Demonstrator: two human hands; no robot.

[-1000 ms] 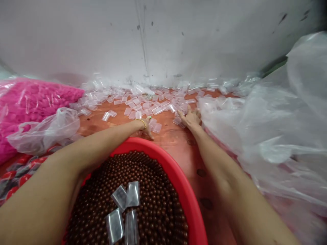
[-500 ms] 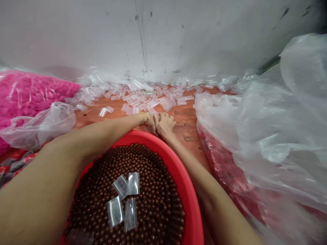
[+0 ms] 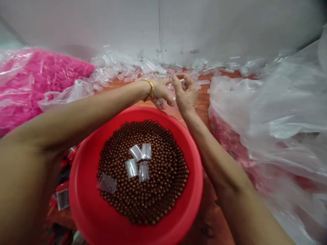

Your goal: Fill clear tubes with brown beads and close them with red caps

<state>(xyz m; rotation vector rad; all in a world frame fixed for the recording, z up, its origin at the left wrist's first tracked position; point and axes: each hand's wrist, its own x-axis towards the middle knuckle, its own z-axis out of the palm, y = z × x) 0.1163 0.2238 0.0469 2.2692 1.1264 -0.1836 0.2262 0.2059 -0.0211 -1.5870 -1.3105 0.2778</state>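
Note:
Beyond the far rim of a red basin (image 3: 84, 200), my left hand (image 3: 162, 91), with a gold bangle at its wrist, has its lower fingers curled about clear plastic pieces (image 3: 160, 101). Its thumb stands apart. Close on its right, my right hand (image 3: 186, 97) is raised with thumb and fingers bent together around a clear piece, partly hidden. The fingertips of both hands meet or nearly meet. Small shiny brown balls (image 3: 158, 190) fill the basin's middle. Several clear flat plastic sleeves (image 3: 131, 168) lie on the balls.
Many loose clear sleeves (image 3: 104, 75) are strewn along the wall (image 3: 122, 27) on the reddish board (image 3: 203, 98). A bag of pink pieces (image 3: 58, 73) sits at left. Cloudy plastic bags (image 3: 276, 115) with red contents stand at right. Red-capped clear items (image 3: 62, 194) lie left of the basin.
Both hands have risen from the board, where they lay together, and their fingers are now bent and partly apart. The view has shifted, showing more of the basin.

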